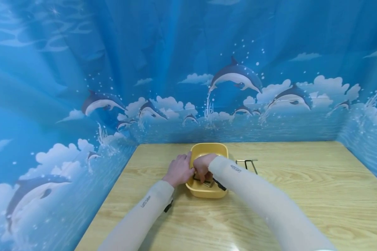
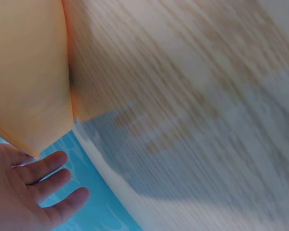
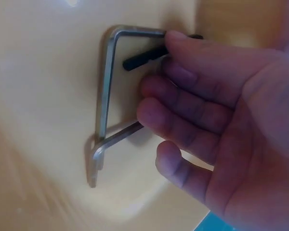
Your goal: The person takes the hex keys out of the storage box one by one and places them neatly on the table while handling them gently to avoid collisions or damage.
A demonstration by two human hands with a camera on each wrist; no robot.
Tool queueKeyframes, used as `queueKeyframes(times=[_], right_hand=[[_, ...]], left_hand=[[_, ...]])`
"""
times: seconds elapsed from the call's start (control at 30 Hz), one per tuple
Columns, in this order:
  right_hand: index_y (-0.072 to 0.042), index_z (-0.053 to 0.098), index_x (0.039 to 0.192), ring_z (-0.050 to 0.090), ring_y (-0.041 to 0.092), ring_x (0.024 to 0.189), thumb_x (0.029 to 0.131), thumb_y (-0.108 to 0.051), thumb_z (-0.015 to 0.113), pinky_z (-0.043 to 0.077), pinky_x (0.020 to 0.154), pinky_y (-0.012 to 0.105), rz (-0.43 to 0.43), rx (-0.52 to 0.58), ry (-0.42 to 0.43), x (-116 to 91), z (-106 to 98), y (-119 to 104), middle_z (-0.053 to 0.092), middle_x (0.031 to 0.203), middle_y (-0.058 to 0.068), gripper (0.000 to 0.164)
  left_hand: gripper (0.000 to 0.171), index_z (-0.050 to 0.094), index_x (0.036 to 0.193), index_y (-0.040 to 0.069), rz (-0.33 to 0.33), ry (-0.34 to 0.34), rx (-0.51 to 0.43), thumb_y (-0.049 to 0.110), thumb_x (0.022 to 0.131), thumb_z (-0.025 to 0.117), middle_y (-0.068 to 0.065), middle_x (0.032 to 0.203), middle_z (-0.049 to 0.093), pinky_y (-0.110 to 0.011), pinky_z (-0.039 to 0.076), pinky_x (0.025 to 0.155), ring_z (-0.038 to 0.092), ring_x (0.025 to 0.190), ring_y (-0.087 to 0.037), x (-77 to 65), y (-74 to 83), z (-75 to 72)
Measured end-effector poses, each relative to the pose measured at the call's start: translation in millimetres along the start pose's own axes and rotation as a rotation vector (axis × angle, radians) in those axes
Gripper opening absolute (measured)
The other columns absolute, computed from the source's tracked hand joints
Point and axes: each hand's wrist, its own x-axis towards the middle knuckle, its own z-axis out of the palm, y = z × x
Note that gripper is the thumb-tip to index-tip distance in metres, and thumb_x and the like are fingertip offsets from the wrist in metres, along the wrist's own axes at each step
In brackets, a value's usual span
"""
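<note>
Over the left rim of a yellow plastic basin (image 1: 207, 194) lies my left hand (image 1: 179, 169), its thumb toward the inside and the other fingers loosely spread outside, as the left wrist view (image 2: 53, 185) shows. My right hand (image 1: 203, 165) reaches down into the basin. Its thumb and fingers pinch a black hex key (image 3: 143, 58), partly hidden behind the thumb. Two silver L-shaped hex keys (image 3: 106, 86) lie on the basin floor by the fingertips. The thumb tip overlaps the end of one; the other runs under the fingers.
On the wood-grain table (image 1: 301, 188), right of the basin, lie more hex keys (image 1: 246, 162), partly hidden behind the right sleeve (image 1: 257, 195). A blue curtain (image 1: 176, 69) printed with dolphins hangs along the table's back and sides.
</note>
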Motion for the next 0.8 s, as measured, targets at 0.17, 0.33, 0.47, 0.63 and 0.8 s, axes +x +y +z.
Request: queueKeyframes(times=[0.17, 0.33, 0.47, 0.63, 0.8], right_hand=[[-0.01, 0.073, 0.085, 0.07, 0.025, 0.079, 0.084, -0.007, 0.078, 0.05, 0.055, 0.023, 0.015, 0.016, 0.003, 0.3, 0.8, -2.8, 0.075, 0.086, 0.013, 0.006], [-0.009, 0.073, 0.086, 0.067, 0.021, 0.071, 0.086, -0.004, 0.075, 0.052, 0.056, 0.024, 0.025, 0.028, -0.002, 1.8, 3.0, -2.7, 0.074, 0.084, 0.012, 0.005], [-0.01, 0.072, 0.088, 0.068, 0.02, 0.071, 0.086, -0.005, 0.074, 0.056, 0.064, 0.028, 0.044, 0.043, 0.002, 1.3, 4.6, -3.0, 0.074, 0.083, 0.011, 0.005], [-0.009, 0.073, 0.086, 0.062, 0.018, 0.064, 0.085, -0.003, 0.068, 0.049, 0.054, 0.024, 0.054, 0.026, 0.011, 0.7, 4.3, -3.4, 0.071, 0.077, 0.01, 0.008], [-0.01, 0.072, 0.088, 0.054, 0.015, 0.056, 0.087, -0.003, 0.065, 0.042, 0.048, 0.023, 0.07, -0.024, 0.042, 2.3, 2.5, -4.4, 0.066, 0.071, 0.006, 0.011]], left_hand=[[0.075, 0.03, 0.158, 0.005, 0.0, 0.004, 0.0, 0.038, 0.096, 0.057, -0.018, 0.143, 0.055, -0.053, 0.046, 0.104, 0.05, 0.133, -0.034, 0.1, -0.5, 0.3], [0.074, 0.031, 0.157, 0.005, 0.003, 0.008, 0.006, 0.037, 0.096, 0.056, -0.018, 0.142, 0.055, -0.053, 0.048, 0.102, 0.051, 0.132, -0.033, -0.3, -1.0, 1.6], [0.073, 0.031, 0.157, 0.004, 0.001, -0.001, 0.001, 0.037, 0.096, 0.056, -0.018, 0.141, 0.056, -0.054, 0.048, 0.102, 0.051, 0.131, -0.033, -1.7, -0.2, 1.6], [0.073, 0.032, 0.157, 0.004, 0.005, 0.01, -0.005, 0.037, 0.096, 0.055, -0.018, 0.139, 0.056, -0.054, 0.048, 0.101, 0.052, 0.13, -0.033, -2.9, 0.3, 1.1], [0.073, 0.03, 0.158, 0.004, 0.002, 0.006, 0.001, 0.039, 0.097, 0.052, -0.017, 0.141, 0.055, -0.053, 0.047, 0.103, 0.05, 0.132, -0.033, -2.7, 0.1, 1.1]])
